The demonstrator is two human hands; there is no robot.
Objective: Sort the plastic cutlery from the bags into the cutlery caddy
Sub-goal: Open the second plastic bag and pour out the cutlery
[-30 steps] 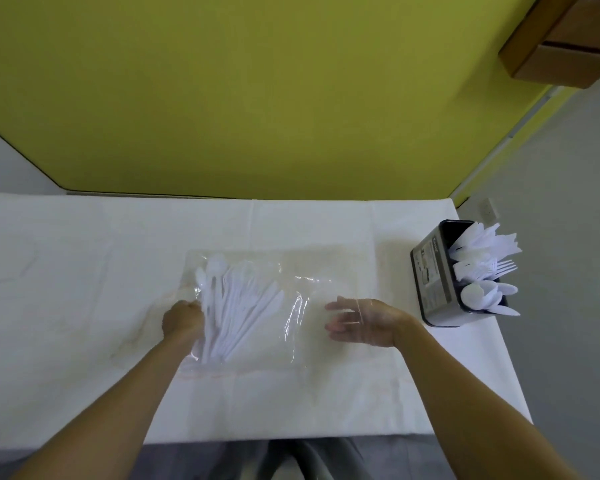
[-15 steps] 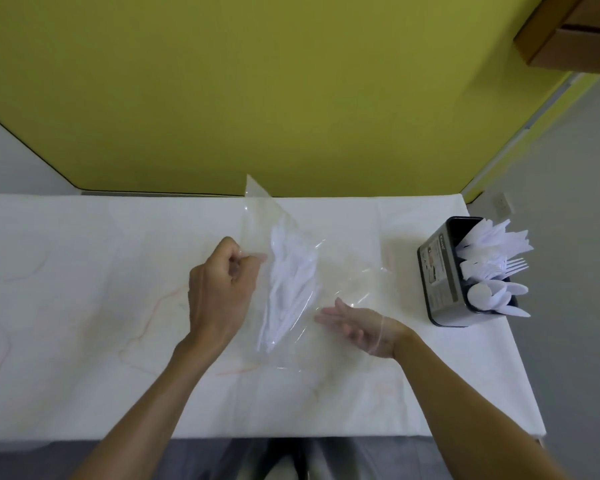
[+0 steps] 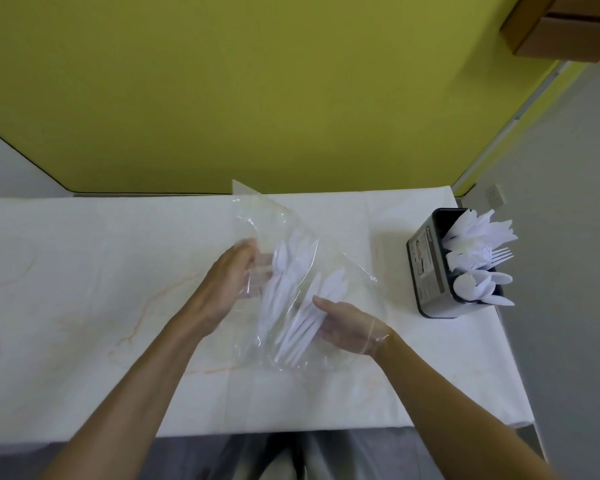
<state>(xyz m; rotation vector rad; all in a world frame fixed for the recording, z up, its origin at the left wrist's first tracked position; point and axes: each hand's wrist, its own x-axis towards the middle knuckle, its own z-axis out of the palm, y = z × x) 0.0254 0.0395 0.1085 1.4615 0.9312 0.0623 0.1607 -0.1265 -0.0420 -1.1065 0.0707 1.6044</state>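
A clear plastic bag (image 3: 302, 223) of white plastic cutlery (image 3: 291, 299) is tilted up off the white table (image 3: 84, 271), one corner pointing at the wall. My left hand (image 3: 227, 285) grips the bag's left side, its fingers blurred behind the film. From the right, my right hand (image 3: 349, 329) lies flat with straight fingers against the cutlery bundle, and film drapes over its wrist. The black cutlery caddy (image 3: 428, 271) stands at the table's right edge, apart from both hands, with white knives, forks and spoons in separate compartments.
The table's right edge runs just past the caddy, with grey floor beyond. A yellow-green wall rises behind the table. A wooden box (image 3: 568, 26) hangs at the upper right. My legs show below the front edge.
The bag lay flat on the table a second ago. My left hand has lifted its left side and my right hand has slid in against the cutlery.
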